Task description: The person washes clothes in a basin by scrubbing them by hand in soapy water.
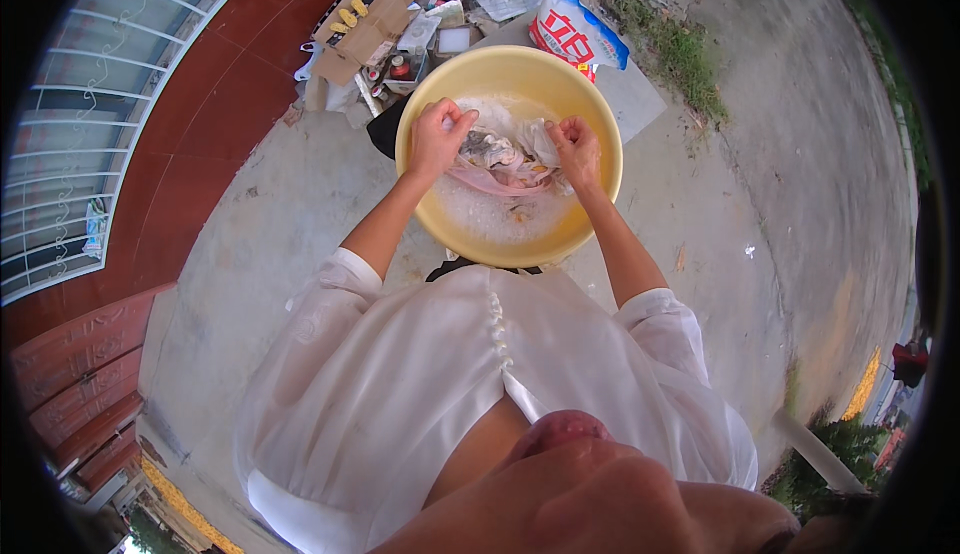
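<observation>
My left hand [440, 137] is half curled above the near-left part of the suds, thumb and forefinger close together; I cannot tell whether anything is held between them. My right hand [577, 152] is nearly closed, thumb against the fingers, pinching an edge of the white cloth [536, 142].

The white cloth is wet and bunched, extending leftward from my right hand into the gap between both hands. Directly left of it, and right of my left hand, is a crumpled grey-patterned cloth [489, 149]; whether the two are one piece, I cannot tell. A pink cloth [490, 182] lies below and between my hands, partly in the soap suds [475, 216].

All of this sits in a round yellow basin [438, 222], whose rim passes outside both hands. Past the far rim, ahead of my right hand, stands a red, white and blue detergent bag [578, 32]. Ahead and to the left of my left hand lies an opened cardboard box [382, 26] with yellow objects [349, 16] on it. Farther left of that hand runs a dark red tiled wall [190, 139]. Well right of my right hand, concrete ground [720, 224] extends, with green weeds [680, 54] farther ahead.
</observation>
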Demonstrator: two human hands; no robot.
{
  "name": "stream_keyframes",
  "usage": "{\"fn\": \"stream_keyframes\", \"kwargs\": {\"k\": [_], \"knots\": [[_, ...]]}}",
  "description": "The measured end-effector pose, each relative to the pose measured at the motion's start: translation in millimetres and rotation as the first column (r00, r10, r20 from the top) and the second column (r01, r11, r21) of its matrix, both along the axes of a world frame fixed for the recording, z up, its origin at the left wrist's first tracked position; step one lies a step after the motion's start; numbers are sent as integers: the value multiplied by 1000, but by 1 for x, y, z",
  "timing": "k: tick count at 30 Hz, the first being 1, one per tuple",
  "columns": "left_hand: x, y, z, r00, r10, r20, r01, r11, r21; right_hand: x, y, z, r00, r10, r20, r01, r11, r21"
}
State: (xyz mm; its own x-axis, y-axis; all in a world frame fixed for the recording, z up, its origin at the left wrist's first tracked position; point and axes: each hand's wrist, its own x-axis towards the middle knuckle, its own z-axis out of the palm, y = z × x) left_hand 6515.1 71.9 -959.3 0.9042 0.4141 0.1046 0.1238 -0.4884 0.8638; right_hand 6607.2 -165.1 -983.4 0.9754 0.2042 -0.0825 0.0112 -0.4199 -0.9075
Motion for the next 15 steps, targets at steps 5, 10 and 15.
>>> {"fn": "stream_keyframes", "kwargs": {"k": [5, 10, 15], "knots": [[-23, -25, -18, 973, -40, -227, 136, 896, 423, -21, -5, -21, 880, 286, 378, -71, 868, -491], [13, -64, -74, 923, 33, -383, 253, 697, 671, -24, 27, -54, 842, 456, 290, -96, 654, -750], [32, -41, -60, 912, -95, -399, 299, 818, 491, -7, 44, -36, 841, 507, 189, -149, 553, -820]]}}
